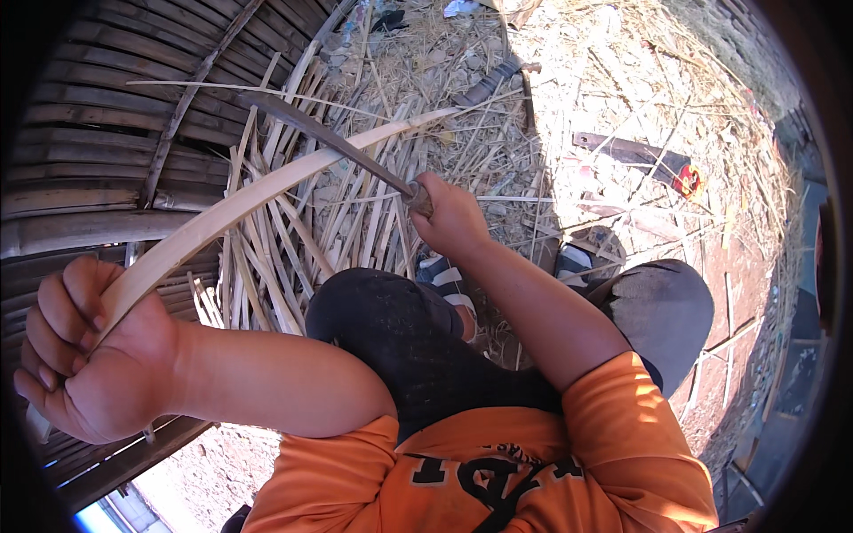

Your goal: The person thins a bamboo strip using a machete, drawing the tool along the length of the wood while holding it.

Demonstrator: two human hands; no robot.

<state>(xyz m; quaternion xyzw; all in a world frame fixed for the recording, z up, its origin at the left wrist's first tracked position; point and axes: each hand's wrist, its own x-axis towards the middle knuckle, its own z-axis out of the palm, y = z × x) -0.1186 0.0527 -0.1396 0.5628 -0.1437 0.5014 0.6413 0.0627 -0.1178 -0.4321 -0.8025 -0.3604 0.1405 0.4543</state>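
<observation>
Two bare hands, both busy! Clasping at the left of the frame with the left hand (98,355), fingers curled round the near end of a long, flat, pale bamboo strip (240,202), sweeping up to the upper middle. Gripping with the right hand (453,213), just above centre, a brown-handled knife with a long dark metal blade (329,139), angled to the upper left across the strip. Hands well apart, probably to steady the strip and keep the left fingers clear of the edge. Right grip close behind the blade, likely for control. Over to a loose heap of pale split bamboo lengths (267,258), left of centre, perhaps within easy reach. Biting into the strip or merely crossing it? Cannot tell. Left thumb hard to make out; right fingertips mostly hidden round the handle. Thin pale sliver (258,91), upper left: attached or loose, impossible to say. Bright orange shirt (480,435), cut off by the lower edge.
</observation>
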